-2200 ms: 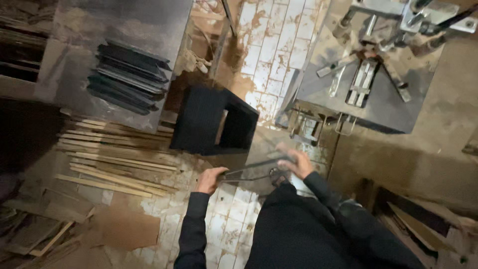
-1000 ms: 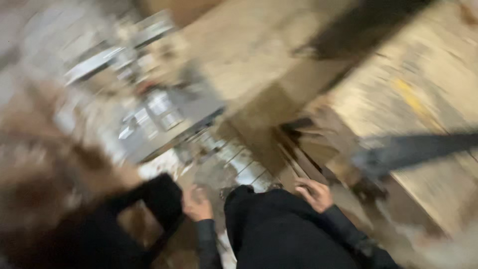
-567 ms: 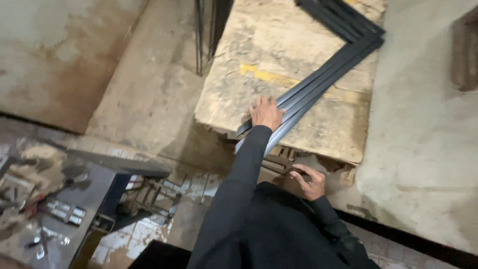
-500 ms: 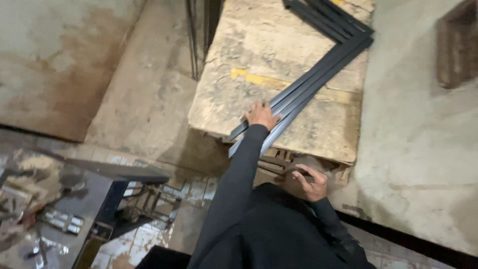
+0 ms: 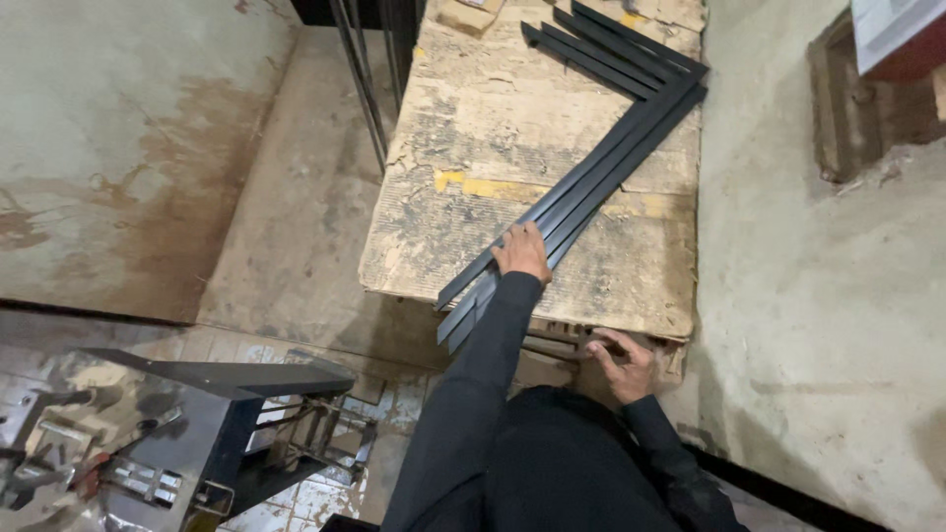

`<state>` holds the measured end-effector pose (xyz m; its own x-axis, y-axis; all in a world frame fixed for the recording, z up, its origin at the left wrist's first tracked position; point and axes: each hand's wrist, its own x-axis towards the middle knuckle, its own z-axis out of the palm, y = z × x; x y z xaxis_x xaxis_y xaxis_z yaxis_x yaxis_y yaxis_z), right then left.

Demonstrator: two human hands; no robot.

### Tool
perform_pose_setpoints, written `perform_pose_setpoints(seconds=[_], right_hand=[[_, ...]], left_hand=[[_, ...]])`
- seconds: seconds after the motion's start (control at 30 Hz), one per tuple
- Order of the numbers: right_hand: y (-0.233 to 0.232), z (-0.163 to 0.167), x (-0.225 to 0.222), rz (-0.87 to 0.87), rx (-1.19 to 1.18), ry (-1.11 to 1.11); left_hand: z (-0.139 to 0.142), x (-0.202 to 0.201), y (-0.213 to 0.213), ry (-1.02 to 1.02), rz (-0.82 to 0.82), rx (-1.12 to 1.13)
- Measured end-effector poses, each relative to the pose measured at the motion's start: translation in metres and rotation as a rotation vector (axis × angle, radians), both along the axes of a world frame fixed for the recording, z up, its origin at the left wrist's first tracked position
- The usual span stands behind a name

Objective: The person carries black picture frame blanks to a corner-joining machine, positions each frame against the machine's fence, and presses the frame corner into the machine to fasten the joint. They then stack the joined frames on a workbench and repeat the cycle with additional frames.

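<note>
A: Nearest first?

B: Dark sleeves and torso at the bottom edge; right hand (image 5: 623, 363) low down, fingers curled over the near edge of the cardboard-covered bench (image 5: 473, 148), just under the sheet's lip; gripping that edge or only resting there, cannot tell.

A: And the other one?

B: Left hand (image 5: 521, 252) stretched further out, laid palm down on the black metal strips (image 5: 576, 202); fingers spread and pressed flat on top, not closed round them.

A: Where are the strips, exactly?

B: Stacked side by side on the cardboard, running diagonally from the near left edge up towards the far right; near ends poking past the cardboard's edge, just beside the left wrist; far ends meeting a second run of strips at a corner, so an L-shape overall; well apart from the right hand.

A: Anything hard to read?

B: How many strips lie in the stack, unclear; underside of the bench mostly hidden by the cardboard and the right hand; some slats or bars visible in the shadow there, kind unclear; left palm hidden against the metal.

A: Round about?

B: At lower left a dark metal stand (image 5: 236, 394) beside a heap of small shiny metal parts (image 5: 69, 453), cut off by the edge; stained concrete floor (image 5: 148, 148) to the left; thin upright rods (image 5: 360, 79) beside the bench's left edge; further right a pale wall or floor with a recessed opening (image 5: 857, 99); nothing lying between the left hand and the strips.
</note>
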<state>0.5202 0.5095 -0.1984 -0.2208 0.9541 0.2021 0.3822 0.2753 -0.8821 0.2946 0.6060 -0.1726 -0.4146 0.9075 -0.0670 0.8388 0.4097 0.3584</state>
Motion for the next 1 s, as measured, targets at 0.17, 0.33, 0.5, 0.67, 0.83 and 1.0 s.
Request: perform_pose_setpoints(seconds=[0.17, 0.33, 0.5, 0.67, 0.83, 1.0], right_hand=[[0.018, 0.021, -0.028, -0.059, -0.090, 0.072], [0.068, 0.047, -0.077, 0.087, -0.429, 0.660], [0.144, 0.089, -0.150, 0.089, -0.848, 1.277], [0.143, 0.103, -0.181, 0.145, -0.497, 1.182], [0.082, 0.102, -0.209, 0.353, -0.483, 1.032], [0.015, 0.093, -0.227, 0.793, -0.387, 0.569]], left_hand=[[0.031, -0.008, 0.010, -0.066, -0.023, 0.212], [0.056, -0.022, -0.004, 0.054, -0.134, 0.278], [0.061, -0.013, -0.046, 0.011, -0.049, 0.318], [0.060, -0.010, -0.106, -0.047, 0.015, 0.475], [0.074, -0.006, -0.181, -0.278, 0.128, 0.607], [0.127, -0.046, -0.256, 0.170, 0.082, 0.707]])
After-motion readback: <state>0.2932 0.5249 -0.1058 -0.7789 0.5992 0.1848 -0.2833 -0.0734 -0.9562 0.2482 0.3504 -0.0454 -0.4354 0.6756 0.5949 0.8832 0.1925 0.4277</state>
